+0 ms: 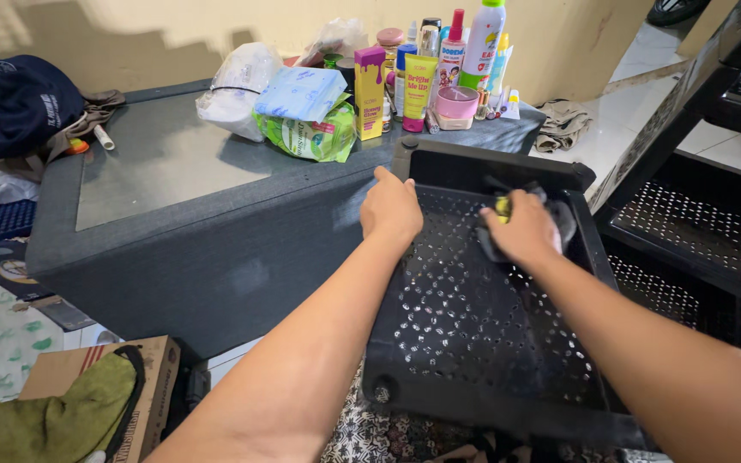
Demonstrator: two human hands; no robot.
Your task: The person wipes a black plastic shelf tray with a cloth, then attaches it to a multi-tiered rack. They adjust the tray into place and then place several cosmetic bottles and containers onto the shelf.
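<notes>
A black perforated plastic shelf tray [473,317] lies tilted in front of me, its far end against a dark grey table [165,163]. My left hand [390,208] grips the tray's far left rim with fingers curled over the edge. Inside the tray, near its far right corner, my right hand [525,227] presses a dark grey cloth [564,216] with a bit of yellow showing onto the holed surface.
Bottles, tubes, a pink jar and plastic bags crowd the table's far edge [422,77]. A black shelf rack [696,206] stands at right. A cardboard box with a green cloth [70,403] sits low left. A dark cap [10,103] rests at the table's left.
</notes>
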